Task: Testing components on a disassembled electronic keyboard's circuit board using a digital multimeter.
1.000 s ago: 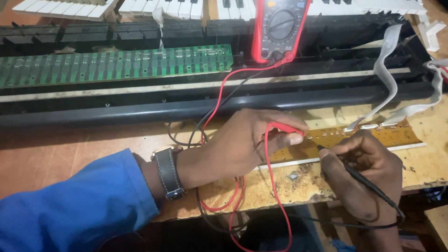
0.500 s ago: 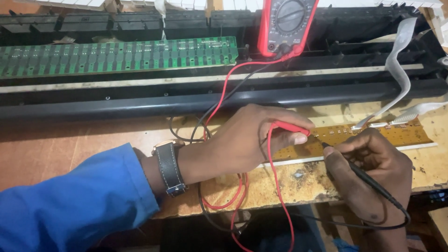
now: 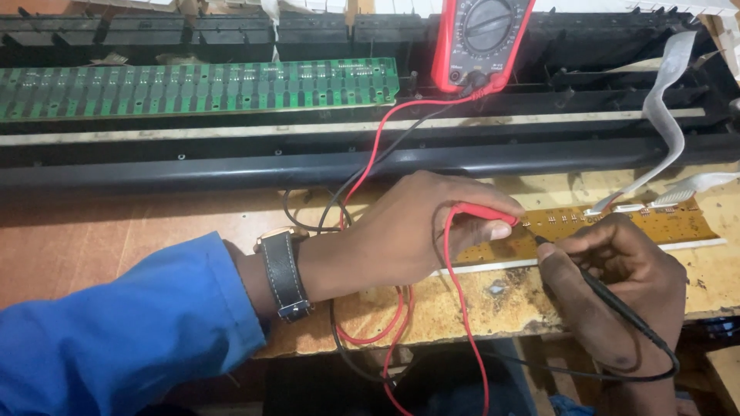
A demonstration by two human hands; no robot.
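Note:
My left hand [image 3: 416, 227] pinches a red meter probe [image 3: 486, 213], its tip on a narrow yellow-brown circuit board [image 3: 663, 223] lying on the wooden bench. My right hand [image 3: 617, 281] grips a black probe [image 3: 617, 300] like a pen, with the tip touching the same board just right of the red one. Red and black leads [image 3: 385, 154] run up to a red multimeter [image 3: 482, 38] propped at the top. A blue sleeve and a dark wristwatch [image 3: 281, 273] are on my left arm.
An opened black keyboard chassis [image 3: 308, 166] spans the bench behind the hands, with a long green circuit board [image 3: 200, 86] inside it. Grey ribbon cables [image 3: 667, 115] curve from the chassis down to the yellow board. The worn bench edge [image 3: 478, 308] lies near my body.
The view has tilted downward, so the multimeter and chassis sit higher in frame. Both hands and probes keep nearly the same spots on the yellow board.

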